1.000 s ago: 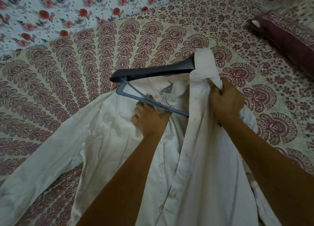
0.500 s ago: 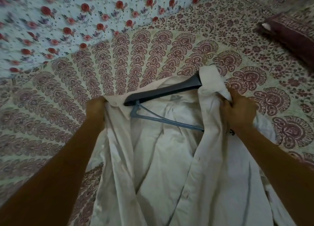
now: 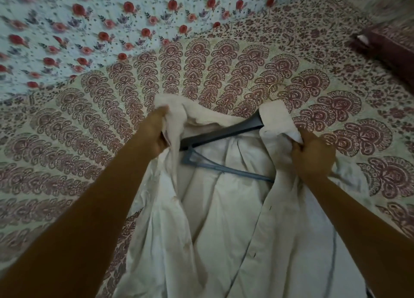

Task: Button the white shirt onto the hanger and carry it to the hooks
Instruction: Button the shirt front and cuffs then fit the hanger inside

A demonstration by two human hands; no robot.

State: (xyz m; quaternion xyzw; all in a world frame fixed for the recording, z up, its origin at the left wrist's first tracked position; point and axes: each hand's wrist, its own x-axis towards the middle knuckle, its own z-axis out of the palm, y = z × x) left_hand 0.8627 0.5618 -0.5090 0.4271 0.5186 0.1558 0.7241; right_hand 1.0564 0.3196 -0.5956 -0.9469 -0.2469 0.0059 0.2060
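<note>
The white shirt (image 3: 224, 219) lies open on the bed, front panels spread apart. A dark hanger (image 3: 224, 133) rests inside it near the collar, its thin lower bar (image 3: 224, 169) showing between the panels and its metal hook (image 3: 274, 91) poking out past the collar. My left hand (image 3: 156, 132) grips the shirt's left collar and front edge, lifted over the hanger's left end. My right hand (image 3: 311, 156) grips the right collar and front edge, which covers the hanger's right shoulder.
The bed is covered by a maroon-patterned bedspread (image 3: 201, 73). A blue sheet with red flowers (image 3: 89, 29) lies at the far left. A maroon pillow (image 3: 389, 42) sits at the far right.
My left hand has carried the shirt's left collar edge rightward and up over the hanger's left end. The right hand keeps its hold. The view has tilted slightly.
</note>
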